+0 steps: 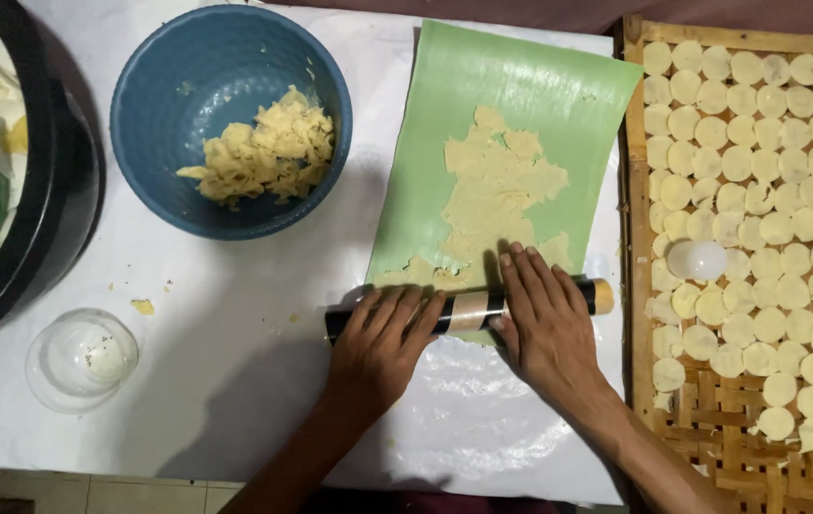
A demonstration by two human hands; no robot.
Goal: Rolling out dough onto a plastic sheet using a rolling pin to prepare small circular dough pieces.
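My left hand (382,338) and my right hand (544,319) both lie palm-down on a dark cylindrical roller (471,310) with a pale band at its middle and a tan right end. The roller lies crosswise at the near end of a green sheet (520,95). Thin, ragged pale-yellow dough (497,190) is spread on the sheet just beyond the roller. My fingers are flat and extended over the roller, not curled around it.
A blue bowl (149,114) with dough scraps stands at the back left. A black container (54,200) sits at the far left, a small clear glass bowl (81,359) near the front left. On the right, a woven bamboo tray (635,247) holds several dough rounds and a clear cup (696,259).
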